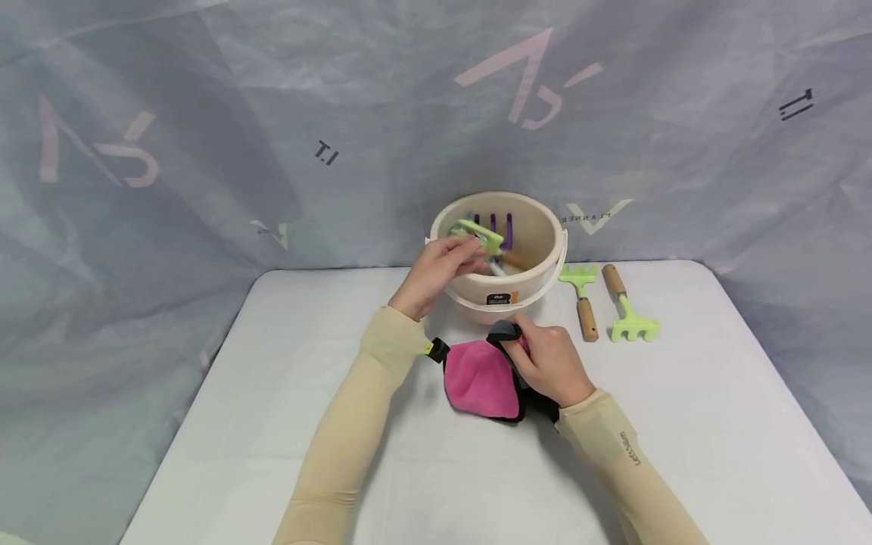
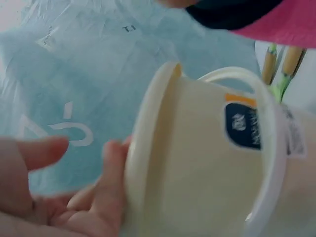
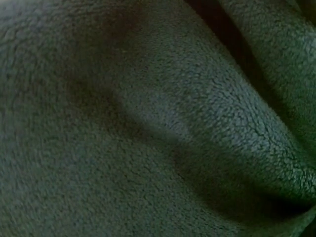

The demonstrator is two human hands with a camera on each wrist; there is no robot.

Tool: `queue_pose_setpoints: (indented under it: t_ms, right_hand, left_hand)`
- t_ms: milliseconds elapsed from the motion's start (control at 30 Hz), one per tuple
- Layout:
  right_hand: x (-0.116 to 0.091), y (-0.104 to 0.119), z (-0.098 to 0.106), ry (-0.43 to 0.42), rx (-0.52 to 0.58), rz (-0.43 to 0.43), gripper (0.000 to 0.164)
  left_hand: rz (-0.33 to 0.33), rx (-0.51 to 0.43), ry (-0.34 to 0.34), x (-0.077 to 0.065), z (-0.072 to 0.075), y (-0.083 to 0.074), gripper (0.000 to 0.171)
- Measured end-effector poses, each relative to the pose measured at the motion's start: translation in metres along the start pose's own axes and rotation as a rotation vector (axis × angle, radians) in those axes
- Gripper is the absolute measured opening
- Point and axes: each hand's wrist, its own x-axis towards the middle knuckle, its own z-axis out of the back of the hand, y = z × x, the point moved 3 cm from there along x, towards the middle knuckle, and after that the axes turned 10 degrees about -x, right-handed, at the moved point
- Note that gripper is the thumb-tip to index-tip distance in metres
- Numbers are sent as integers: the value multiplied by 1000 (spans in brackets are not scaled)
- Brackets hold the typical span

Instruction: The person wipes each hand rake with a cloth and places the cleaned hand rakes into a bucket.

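Note:
My left hand (image 1: 441, 271) is at the near left rim of a cream bucket (image 1: 470, 286), its fingertips just over the opening. In the left wrist view the left thumb and fingers stand apart with nothing between them, and the fingers lie close to the bucket's rim. A light green tool (image 1: 485, 233), slightly blurred, is just beyond these fingertips; its lower part is hidden. My right hand (image 1: 555, 362) pinches the edge of a pink and grey cloth (image 1: 480, 378) with black trim, which hangs in front of the bucket. Grey plush fabric (image 3: 148, 123) fills the right wrist view.
Purple prongs (image 1: 509, 227) show inside the bucket. Right of it, two small green hand rakes with wooden handles lie on the white table, one rake (image 1: 586, 314) beside the other rake (image 1: 623, 303). A grey printed sheet (image 1: 381, 113) hangs behind the table.

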Motion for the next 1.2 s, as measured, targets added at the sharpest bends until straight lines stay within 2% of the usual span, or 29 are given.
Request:
queue_pose_setpoints:
  t_ms: [67,133,267,367,467,533,633,767,833,900,1033,1133,1200]
  right_hand:
    - [0,0,-2,4,3,-3,13]
    - [0,-1,-3,7,6,-10,13]
    - [0,-1,-3,6,15,-10,13]
    - [0,-1,-3,1,24,-16,15]
    - [0,-1,-2,3,44,-37,16]
    - [0,-1,-1,7,70,-59,16]
    - [1,0,1,10,137,-79,19]
    - [2,10,1,70,295,-18,40]
    - [2,17,-3,143,334,29,53]
    - [1,22,-8,220,331,67,64]
    - [-2,23,-13,325,321,85,72]
    - [-1,15,-7,318,382,65,66]
    - [2,4,1,252,382,29,53]
  left_hand:
    - [12,74,50,-3,0,0,45]
    - [-9,120,76,-7,0,0,42]
    - [-125,171,97,-19,1,2,37]
    - [-229,210,89,-36,-1,-4,33]
    - [-276,297,84,-57,-3,-4,29]
    - [-278,376,93,-69,-1,6,27]
    - [-254,475,160,-84,0,30,30]
    - [-222,512,220,-100,1,59,47]
    - [-235,513,176,-104,5,67,50]
    - [-260,513,96,-106,11,71,47]
    - [-276,517,-21,-105,25,74,23]
    - [-273,489,-48,-105,33,73,16]
    - [-291,451,-60,-107,33,65,16]
